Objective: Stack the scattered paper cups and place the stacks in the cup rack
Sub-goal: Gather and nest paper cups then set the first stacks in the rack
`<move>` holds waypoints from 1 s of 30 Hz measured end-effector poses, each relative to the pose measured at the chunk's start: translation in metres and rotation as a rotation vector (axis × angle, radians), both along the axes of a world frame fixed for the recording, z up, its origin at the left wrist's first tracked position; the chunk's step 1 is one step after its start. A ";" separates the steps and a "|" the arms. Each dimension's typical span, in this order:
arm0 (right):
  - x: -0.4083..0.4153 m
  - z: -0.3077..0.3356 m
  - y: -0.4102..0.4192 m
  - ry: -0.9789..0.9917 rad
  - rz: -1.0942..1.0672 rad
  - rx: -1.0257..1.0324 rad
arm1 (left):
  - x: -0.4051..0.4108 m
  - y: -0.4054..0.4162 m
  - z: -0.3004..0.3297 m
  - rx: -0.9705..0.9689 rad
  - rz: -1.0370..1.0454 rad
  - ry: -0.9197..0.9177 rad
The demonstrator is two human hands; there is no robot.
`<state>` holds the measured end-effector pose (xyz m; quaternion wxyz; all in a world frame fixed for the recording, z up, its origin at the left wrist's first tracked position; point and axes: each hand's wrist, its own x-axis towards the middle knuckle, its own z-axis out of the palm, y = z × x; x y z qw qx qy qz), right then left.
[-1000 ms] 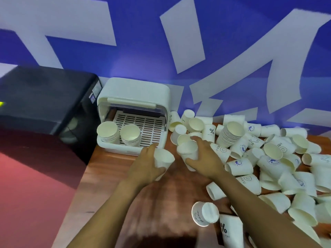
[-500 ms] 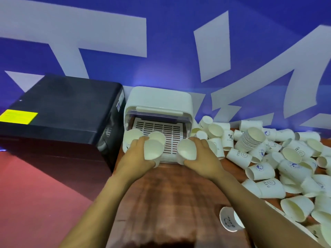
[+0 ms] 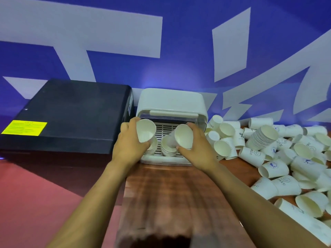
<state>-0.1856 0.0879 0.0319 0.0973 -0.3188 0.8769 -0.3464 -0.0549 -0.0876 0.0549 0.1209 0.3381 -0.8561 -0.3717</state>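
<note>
While each hand grips a cup, the cup rack (image 3: 172, 102) holds two stacks.

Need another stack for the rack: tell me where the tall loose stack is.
Head view, right of the cup rack: the tall stack lies tilted among scattered cups.

Blue wall (image 3: 188, 51) with broad white shapes, black cabinet (image 3: 68, 113) at left, wooden table (image 3: 170, 203), red floor (image 3: 35, 203).

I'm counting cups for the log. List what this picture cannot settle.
- Head view: the two stacks in the cup rack sit mostly behind the left hand, the right hand and their held cups; height uncountable.
- Scattered cups: cut off by the right edge.
- Yellow label: print too small.
</note>
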 end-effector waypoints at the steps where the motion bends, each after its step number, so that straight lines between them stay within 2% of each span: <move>1: -0.001 -0.002 -0.004 0.004 0.004 0.009 | -0.002 -0.002 -0.002 0.001 -0.001 -0.006; 8: -0.011 -0.014 -0.017 -0.030 0.031 0.052 | -0.017 0.000 -0.017 0.020 -0.004 -0.126; 14: -0.017 -0.030 -0.020 -0.021 0.059 0.140 | -0.025 0.003 -0.032 0.034 -0.009 -0.150; 22: -0.020 -0.055 -0.019 -0.175 0.075 0.195 | -0.028 0.001 -0.057 0.063 -0.064 -0.264; 30: -0.025 -0.064 -0.013 -0.210 0.111 0.290 | -0.032 -0.002 -0.068 0.080 -0.065 -0.392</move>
